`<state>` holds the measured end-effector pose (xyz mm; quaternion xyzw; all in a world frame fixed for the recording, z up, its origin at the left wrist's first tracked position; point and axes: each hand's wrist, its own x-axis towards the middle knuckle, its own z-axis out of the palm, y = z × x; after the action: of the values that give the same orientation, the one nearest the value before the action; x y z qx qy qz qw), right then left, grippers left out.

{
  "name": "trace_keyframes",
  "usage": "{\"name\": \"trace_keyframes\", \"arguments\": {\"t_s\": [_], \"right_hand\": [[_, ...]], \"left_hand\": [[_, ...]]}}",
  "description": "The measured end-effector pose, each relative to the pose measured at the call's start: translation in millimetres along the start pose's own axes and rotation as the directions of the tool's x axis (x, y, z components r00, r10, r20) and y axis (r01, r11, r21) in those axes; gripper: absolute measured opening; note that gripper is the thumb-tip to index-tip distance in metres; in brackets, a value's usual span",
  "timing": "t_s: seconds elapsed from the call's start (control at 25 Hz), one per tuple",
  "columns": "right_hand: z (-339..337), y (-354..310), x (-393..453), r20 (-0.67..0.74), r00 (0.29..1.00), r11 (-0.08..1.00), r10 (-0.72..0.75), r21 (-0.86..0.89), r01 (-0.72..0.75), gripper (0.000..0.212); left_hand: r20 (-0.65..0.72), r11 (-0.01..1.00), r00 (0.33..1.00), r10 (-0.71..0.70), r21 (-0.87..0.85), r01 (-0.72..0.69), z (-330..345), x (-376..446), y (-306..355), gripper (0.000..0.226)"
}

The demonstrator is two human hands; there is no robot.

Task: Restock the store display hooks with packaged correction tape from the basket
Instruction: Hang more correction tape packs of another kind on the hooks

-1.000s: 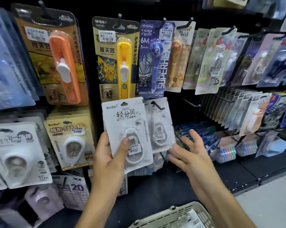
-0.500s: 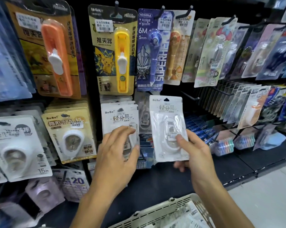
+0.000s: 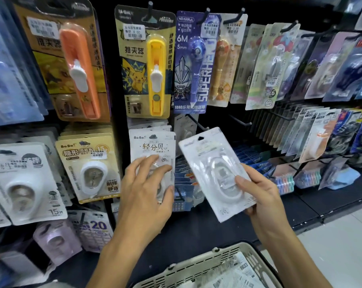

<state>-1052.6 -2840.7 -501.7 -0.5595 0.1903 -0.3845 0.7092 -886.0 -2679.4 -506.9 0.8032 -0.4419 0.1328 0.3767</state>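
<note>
The right hand (image 3: 259, 196) pinches a white blister pack of correction tape (image 3: 215, 173), thumb on its front, the pack tilted with its hanger hole up and leftward. Just left of it, the left hand (image 3: 146, 194) rests spread fingers on the front pack of a hanging stack (image 3: 152, 146) of the same white packs. Above that hand hangs a yellow clip-pusher card (image 3: 146, 61). A bare hook (image 3: 198, 123) juts out between the two hands, higher up. Below both wrists sits a beige basket (image 3: 198, 265) holding more packs.

Display hooks (image 3: 240, 122) carry hanging correction tape packs (image 3: 153, 146).
</note>
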Motion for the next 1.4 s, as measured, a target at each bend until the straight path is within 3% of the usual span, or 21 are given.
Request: {"name": "trace_keyframes", "arguments": {"t_s": [0.08,0.24,0.36,0.4,0.52,0.6,0.72,0.8,0.84,0.88,0.92,0.96,1.0,1.04,1.08,1.12,1.16,1.28,1.32,1.4], "right_hand": [[-5.5,-1.1,2.2,-0.012,1.000,1.000,0.013,0.028,-0.013,0.040],[1.1,0.0,9.8,-0.061,0.997,0.973,0.044,-0.223,-0.056,0.024],[14.5,0.9,19.4,-0.137,0.990,0.974,0.024,-0.221,-0.055,0.019],[19.5,1.7,25.0,-0.160,0.987,0.975,0.025,-0.214,-0.059,0.020],[20.9,18.2,32.7,-0.192,0.975,0.967,0.114,-0.202,-0.153,0.057],[13.2,45.6,19.2,-0.171,0.968,0.924,0.182,-0.309,-0.228,0.042],[-5.6,104.1,-18.4,-0.073,0.907,0.744,0.414,-0.546,-0.384,0.020],[-23.6,145.3,-43.2,0.041,0.872,0.398,0.488,-0.900,-0.180,0.025],[-32.7,166.7,-59.0,0.116,0.831,0.183,0.544,-0.983,0.017,0.031],[-41.9,186.2,-77.8,0.173,0.769,0.055,0.615,-0.983,0.177,0.036],[-49.6,202.4,-97.7,0.208,0.687,0.006,0.696,-0.959,0.283,0.040],[-58.1,219.4,-117.0,0.215,0.604,-0.016,0.767,-0.935,0.353,0.044],[-64.6,234.1,-133.0,0.213,0.544,-0.036,0.812,-0.911,0.411,0.047],[-70.7,247.2,-144.2,0.202,0.528,-0.069,0.825,-0.891,0.448,0.048],[-74.3,257.1,-150.2,0.182,0.559,-0.103,0.809,-0.893,0.439,0.049],[-76.4,265.5,-151.4,0.130,0.609,-0.131,0.782,-0.922,0.366,0.049],[-77.8,274.3,-152.3,0.074,0.646,-0.137,0.759,-0.953,0.270,0.051],[-67.0,296.9,-157.1,-0.054,0.686,-0.077,0.726,-0.997,0.003,0.080],[-61.3,302.9,-157.2,-0.086,0.688,0.006,0.721,-0.992,-0.129,0.089],[-52.9,308.2,-154.6,-0.108,0.658,0.342,0.745,-0.786,-0.516,0.083]], "left_hand": [[0.021,0.999,1.000,-0.006,0.045,0.005,-1.1,1.3,-4.6,0.051],[0.142,0.991,0.990,0.013,0.131,-0.032,2.3,-0.7,-10.7,0.059],[0.172,0.991,0.984,0.035,0.124,-0.057,6.0,-0.3,-15.6,0.061],[0.170,0.991,0.984,0.045,0.119,-0.066,7.1,-0.1,-17.5,0.062],[0.077,0.994,0.996,0.054,0.094,-0.061,9.9,-7.5,-12.5,0.062],[0.010,0.994,0.999,0.048,0.099,-0.049,11.3,-15.5,-5.3,0.061],[0.118,0.983,0.989,0.084,0.155,-0.102,17.1,-33.5,-5.4,0.060],[0.227,0.977,0.967,0.113,0.151,-0.150,20.2,-45.1,-12.3,0.059],[0.309,0.973,0.943,0.124,0.146,-0.176,22.4,-53.0,-16.1,0.059],[0.433,0.970,0.893,0.122,0.137,-0.200,24.4,-61.6,-21.1,0.060],[0.595,0.968,0.798,0.095,0.131,-0.213,25.8,-70.6,-26.7,0.061],[0.770,0.963,0.636,0.042,0.137,-0.231,27.2,-80.0,-32.6,0.063],[0.905,0.955,0.424,-0.041,0.160,-0.249,28.5,-89.8,-37.5,0.065],[0.964,0.942,0.226,-0.144,0.203,-0.266,29.4,-99.7,-42.5,0.064],[0.967,0.925,0.092,-0.238,0.255,-0.283,31.5,-108.6,-47.5,0.062],[0.956,0.909,0.040,-0.291,0.289,-0.301,34.1,-114.5,-51.5,0.058],[0.953,0.903,0.042,-0.300,0.297,-0.311,37.1,-117.8,-54.0,0.055],[0.965,0.922,0.154,-0.211,0.249,-0.297,48.0,-115.3,-55.1,0.052],[0.967,0.930,0.169,-0.189,0.232,-0.286,50.6,-112.1,-54.2,0.052],[0.970,0.934,0.156,-0.184,0.222,-0.281,55.1,-107.7,-52.3,0.054]]}}
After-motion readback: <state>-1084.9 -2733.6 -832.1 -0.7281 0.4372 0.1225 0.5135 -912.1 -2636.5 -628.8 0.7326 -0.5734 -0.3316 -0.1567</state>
